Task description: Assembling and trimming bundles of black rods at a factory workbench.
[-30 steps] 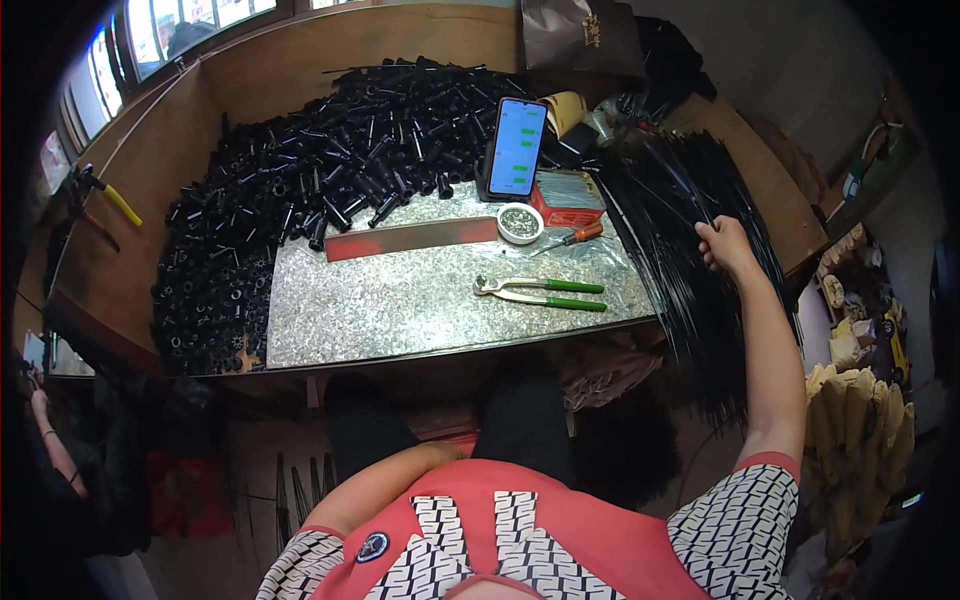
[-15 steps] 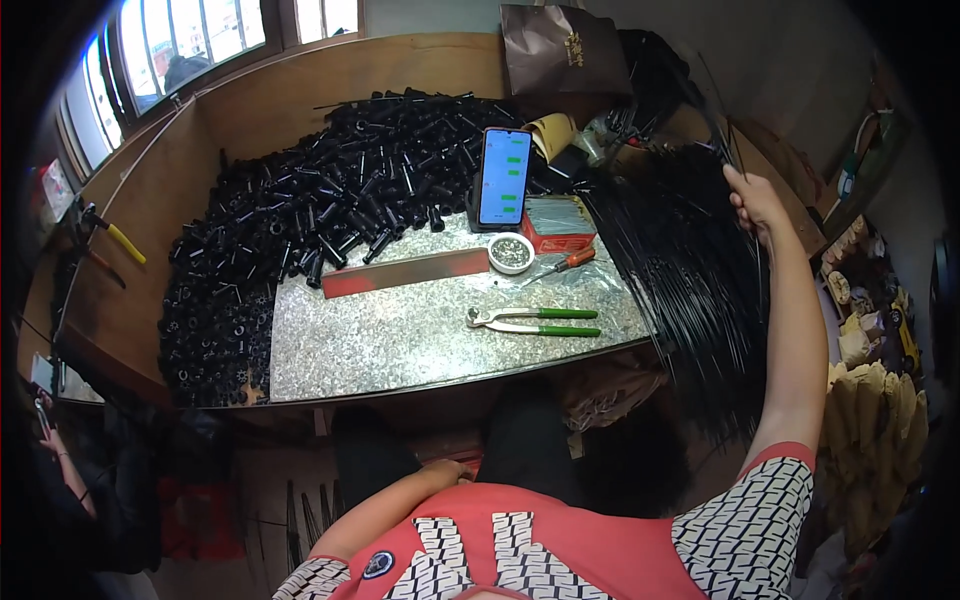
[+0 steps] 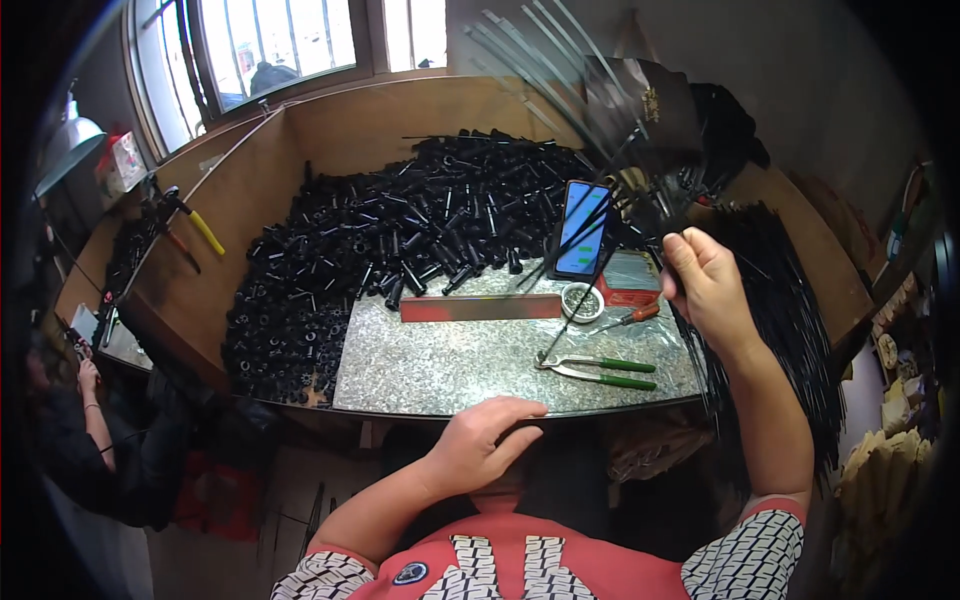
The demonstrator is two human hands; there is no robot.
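- Right hand [image 3: 705, 285]: held up over the right side of the grey speckled table [image 3: 440, 360], forearm rising from the lower right, elbow bent, back of the hand partly toward the camera.
- Right hand state: fingers curled, thumb pressed over them; closed on a loose bunch of thin, flexible black strips [image 3: 650, 212].
- Strips relative to right hand: gripped near one end; most fan up and leftward, their tips pale and blurred; several bend down-left across the upright smartphone with a lit blue screen [image 3: 580, 262].
- One strip hangs toward the head of the green-handled metal pincers [image 3: 628, 382]; contact there cannot be told.
- Left hand [image 3: 490, 440]: low, at the table's front edge, forearm from lower left, fingers extended rightward, thumb apart; loosely open, nothing seen in its grasp. Touching the edge or just above it: cannot tell.
- Large heap of long black strips [image 3: 775, 310]: along the table's right side, just beyond the right wrist.
- Left and back of table: broad pile of short black tubular pieces [image 3: 430, 210].
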